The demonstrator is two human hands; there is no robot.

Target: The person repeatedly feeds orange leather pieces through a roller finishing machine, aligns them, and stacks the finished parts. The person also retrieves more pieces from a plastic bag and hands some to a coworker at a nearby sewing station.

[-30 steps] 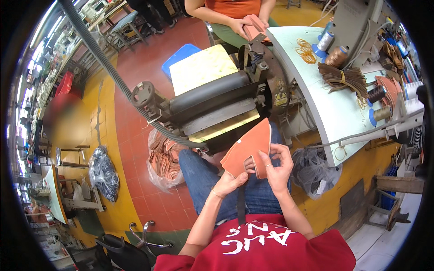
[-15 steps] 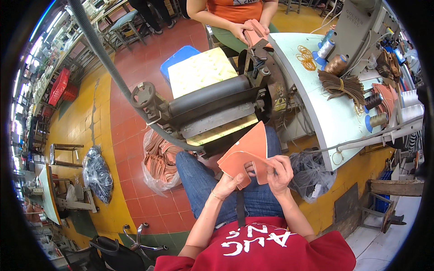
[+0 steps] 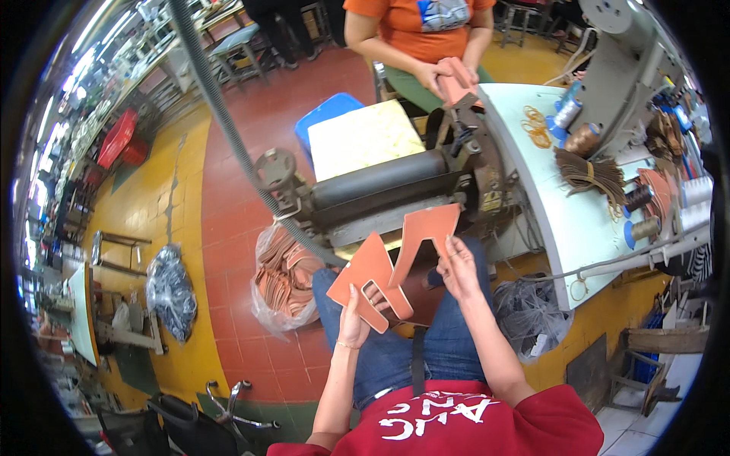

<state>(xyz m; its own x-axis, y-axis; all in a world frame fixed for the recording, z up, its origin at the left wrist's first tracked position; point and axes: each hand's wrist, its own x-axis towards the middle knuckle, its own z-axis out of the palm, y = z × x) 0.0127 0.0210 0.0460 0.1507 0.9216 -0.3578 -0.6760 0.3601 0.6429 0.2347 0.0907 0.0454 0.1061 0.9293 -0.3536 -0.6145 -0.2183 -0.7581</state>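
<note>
Head view shows you with two coral pieces apart over your lap, one to each hand. That much is done: the right-hand piece point(image 3: 427, 226) stands up and away from the left-hand piece point(image 3: 363, 267), though its lower end overlaps that piece's edge in the picture, and you cannot tell whether they touch. Nor can you tell if your left hand point(image 3: 350, 325) has one layer or several. Neither piece is laid down. Beyond and to the left of your left hand, a clear bag point(image 3: 264, 310) holds a heap of coral pieces point(image 3: 283, 275); whether those are finished or waiting does not show. Ahead of both hands, the roller point(image 3: 380, 179) of the machine stands clear of your pieces.

Your left forearm rises from the lower edge, leaning slightly inward. That hand pinches its piece, thumb flat on the upper face and fingers underneath, some showing through the cutout. Your right forearm slants up and inward from a bent elbow, and that hand pinches its piece near the lower right edge between thumb and fingers. To the right of your right hand is the pale bench point(image 3: 559, 220); past the roller, a co-worker's hands point(image 3: 433, 79) hold a coral stack point(image 3: 459, 82).
</note>
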